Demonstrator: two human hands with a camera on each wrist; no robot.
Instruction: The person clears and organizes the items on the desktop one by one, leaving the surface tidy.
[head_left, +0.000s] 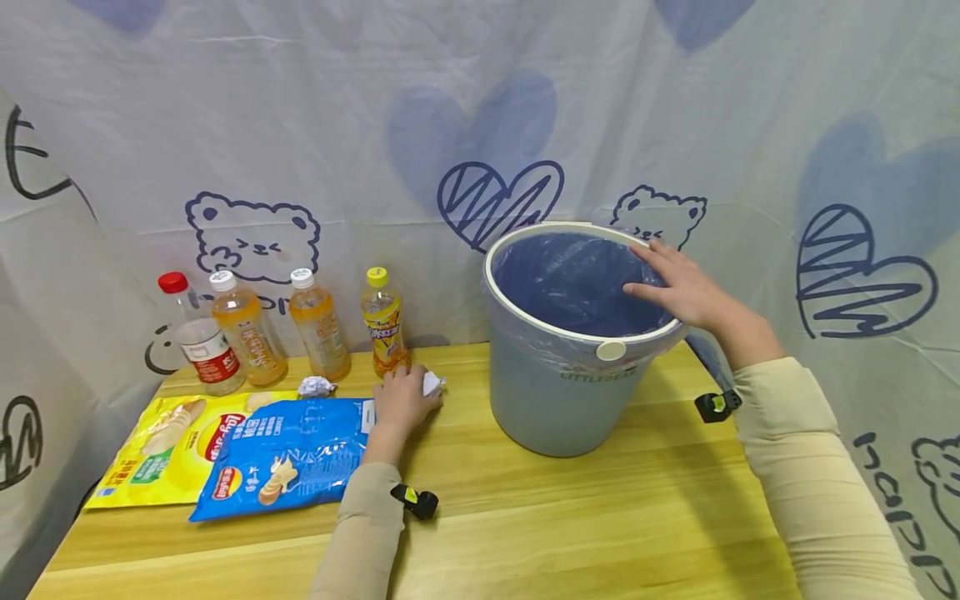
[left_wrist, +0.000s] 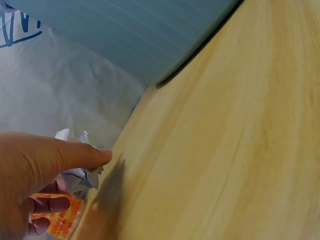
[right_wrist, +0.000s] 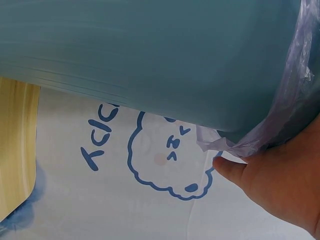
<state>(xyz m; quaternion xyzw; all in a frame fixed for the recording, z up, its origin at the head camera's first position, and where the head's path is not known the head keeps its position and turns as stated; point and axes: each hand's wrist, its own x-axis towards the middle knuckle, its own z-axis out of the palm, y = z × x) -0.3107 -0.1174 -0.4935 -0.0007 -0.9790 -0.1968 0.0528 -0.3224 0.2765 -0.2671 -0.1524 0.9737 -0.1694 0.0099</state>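
My left hand [head_left: 405,398] pinches a crumpled paper ball [head_left: 432,384] just above the wooden table, in front of a bottle with a yellow cap [head_left: 384,323]. In the left wrist view, the thumb lies across the paper ball [left_wrist: 80,181] and the other fingers curl behind it. At the right, my right hand [head_left: 693,287] rests on the rim of a grey-blue trash can [head_left: 558,412], its fingers extended. A translucent bag [head_left: 577,275] lines the can and folds over the rim. In the right wrist view, part of the right hand [right_wrist: 285,175] shows beside the bag's edge.
A red-capped bottle [head_left: 206,350] and two white-capped orange bottles [head_left: 251,337] [head_left: 320,329] stand at the back left. Another paper ball [head_left: 316,387] lies before them. Yellow [head_left: 172,446] and blue [head_left: 292,454] chip bags overlap on the table [head_left: 525,533]. A printed cloth [head_left: 360,108] hangs behind.
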